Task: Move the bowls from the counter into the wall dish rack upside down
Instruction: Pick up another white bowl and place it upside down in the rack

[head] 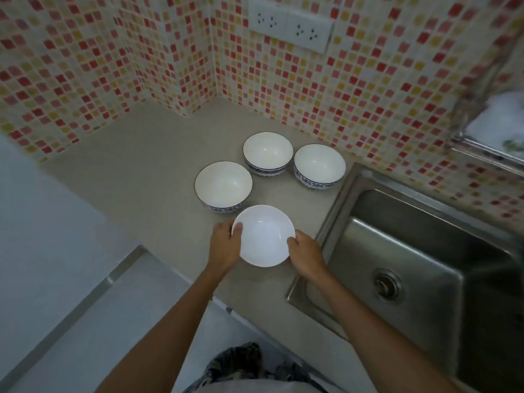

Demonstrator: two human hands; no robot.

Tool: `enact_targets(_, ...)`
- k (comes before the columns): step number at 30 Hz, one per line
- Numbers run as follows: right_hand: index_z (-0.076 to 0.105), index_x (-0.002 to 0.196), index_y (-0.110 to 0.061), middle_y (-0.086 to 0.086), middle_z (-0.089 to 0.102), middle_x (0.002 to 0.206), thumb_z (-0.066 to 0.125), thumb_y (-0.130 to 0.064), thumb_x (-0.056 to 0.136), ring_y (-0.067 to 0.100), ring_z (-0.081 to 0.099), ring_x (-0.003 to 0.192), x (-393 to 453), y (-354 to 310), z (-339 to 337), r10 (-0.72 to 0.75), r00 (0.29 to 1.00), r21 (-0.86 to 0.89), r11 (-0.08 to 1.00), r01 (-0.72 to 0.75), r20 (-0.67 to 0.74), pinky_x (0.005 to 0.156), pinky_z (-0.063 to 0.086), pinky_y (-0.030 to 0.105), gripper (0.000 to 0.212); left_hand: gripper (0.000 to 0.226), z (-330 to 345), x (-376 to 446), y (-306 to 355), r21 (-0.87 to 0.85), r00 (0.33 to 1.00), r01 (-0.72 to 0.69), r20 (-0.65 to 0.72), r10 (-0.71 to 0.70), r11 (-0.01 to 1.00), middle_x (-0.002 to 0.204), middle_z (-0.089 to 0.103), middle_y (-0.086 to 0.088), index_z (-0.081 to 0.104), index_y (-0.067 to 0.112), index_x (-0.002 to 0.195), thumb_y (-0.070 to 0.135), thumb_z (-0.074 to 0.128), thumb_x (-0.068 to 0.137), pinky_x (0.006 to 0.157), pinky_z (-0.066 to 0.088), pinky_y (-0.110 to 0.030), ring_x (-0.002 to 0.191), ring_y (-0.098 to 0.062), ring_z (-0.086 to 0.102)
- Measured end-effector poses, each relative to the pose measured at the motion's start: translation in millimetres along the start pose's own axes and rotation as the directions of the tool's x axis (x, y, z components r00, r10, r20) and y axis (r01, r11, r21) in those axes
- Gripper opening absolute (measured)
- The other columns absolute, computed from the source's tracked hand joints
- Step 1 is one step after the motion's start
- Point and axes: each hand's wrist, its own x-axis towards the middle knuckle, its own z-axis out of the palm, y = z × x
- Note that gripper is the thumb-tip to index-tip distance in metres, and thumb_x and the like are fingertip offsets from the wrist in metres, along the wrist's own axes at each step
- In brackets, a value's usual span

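three bowls behind; open counter left

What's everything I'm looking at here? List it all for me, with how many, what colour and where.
Plain bowl: one, white, upright, nearest on the counter, held by both hands.
Patterned bowls: three, white with blue bands, upright, behind it.
Counter: one, beige, in the corner.
Sink: one, steel, to the right.
Wall tiles: red, yellow and cream mosaic.
Sockets: two, white, high on the wall.
Dish rack: metal, far right, partly visible.
Left hand: on the bowl's left rim.
Right hand: on its right rim.
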Motion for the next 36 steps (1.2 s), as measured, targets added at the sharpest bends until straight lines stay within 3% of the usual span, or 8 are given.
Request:
enact_targets(8,0.06,0.104,-0.009,0.007,0.06,0.093,0.039,-0.015,0.094,0.025,0.055,0.085,-39.6,57.6,-116.3,0.107,0.941,0.203,0.978,-0.042,-0.322,0.06,0.04,0.028,0.025,0.042,95.7,9.3,106.9,-0.191,0.86,-0.01,0.499,0.106,0.982,0.122,0.06,-0.006,0.046,0.023,0.128,0.05,0.033,0.097,0.063,0.058,-0.034,0.095,-0.014,0.063)
enact_targets(10,0.061,0.105,-0.009,0.009,0.064,0.096,0.039,-0.019,0.092,0.026,0.059,0.087,-48.9,71.4,-144.6,0.127,0.898,0.205,0.978,-0.042,-0.421,0.068,0.051,0.036,0.027,0.053,116.8,-4.2,134.6,-0.263,0.822,-0.003,0.549,0.152,0.965,0.129,0.056,0.0,0.039,0.032,0.134,0.063,0.029,0.092,0.08,0.057,-0.043,0.108,-0.017,0.06)
enact_targets(14,0.062,0.112,-0.009,0.009,0.067,0.098,0.041,-0.025,0.095,0.024,0.063,0.085,-68.3,98.8,-192.7,0.125,0.82,0.189,0.982,-0.021,-0.559,0.069,0.058,0.038,0.032,0.051,153.1,-38.8,192.6,-0.35,0.767,-0.005,0.6,0.229,0.937,0.13,0.057,-0.004,0.048,0.035,0.125,0.065,0.023,0.092,0.096,0.05,-0.048,0.115,-0.024,0.058)
enact_targets(19,0.064,0.109,-0.01,0.001,0.064,0.091,0.04,-0.035,0.1,0.017,0.063,0.084,-91.7,118.0,-246.6,0.114,0.729,0.226,0.972,0.058,-0.675,0.062,0.049,0.02,0.036,0.03,192.6,-66.6,240.5,-0.426,0.773,-0.167,0.503,0.386,0.889,0.097,0.063,0.002,0.056,0.024,0.101,0.035,0.028,0.103,0.064,0.052,-0.022,0.083,-0.006,0.06)
enact_targets(24,0.061,0.085,-0.008,0.004,0.062,0.075,0.037,-0.032,0.102,0.012,0.056,0.068,-114.7,129.0,-309.3,0.051,0.528,0.193,0.957,0.217,-0.847,0.06,0.041,0.02,0.038,0.038,206.7,-90.6,287.5,-0.477,0.744,-0.232,0.475,0.471,0.848,0.105,0.057,0.009,0.048,0.023,0.124,0.043,0.025,0.101,0.066,0.043,-0.018,0.092,-0.005,0.055)
enact_targets(28,0.061,0.118,-0.008,0.006,0.065,0.117,0.04,-0.024,0.101,0.013,0.055,0.101,-114.3,144.3,-355.3,-0.056,0.369,0.012,0.984,0.179,-0.928,0.089,0.036,0.007,0.031,0.041,215.2,-104.3,325.4,-0.541,0.682,-0.332,0.427,0.593,0.772,0.121,0.051,0.006,0.034,0.025,0.135,0.045,0.022,0.101,0.076,0.054,-0.024,0.107,-0.011,0.055)
enact_targets(31,0.038,0.144,-0.01,0.009,0.032,0.155,0.034,-0.034,0.102,0.023,0.023,0.144,-97.2,163.9,-384.4,-0.069,0.419,-0.071,0.997,0.009,-0.905,0.115,0.014,0.031,0.049,0.045,227.4,-104.5,352.2,-0.555,0.66,-0.397,0.381,0.647,0.731,0.138,0.04,0.001,0.027,0.032,0.14,0.05,0.027,0.099,0.096,0.05,-0.047,0.122,-0.021,0.048)
enact_targets(36,0.009,0.152,-0.01,0.009,0.005,0.162,0.012,-0.054,0.098,0.023,-0.002,0.149,-74.6,189.0,-409.8,-0.07,0.542,-0.22,0.951,-0.217,-0.837,0.119,-0.001,0.038,0.069,0.048,240.3,-111.7,393.5,-0.569,0.649,-0.506,0.244,0.721,0.648,0.145,0.029,0.002,0.016,0.038,0.143,0.047,0.03,0.098,0.079,0.046,-0.024,0.121,-0.015,0.039)
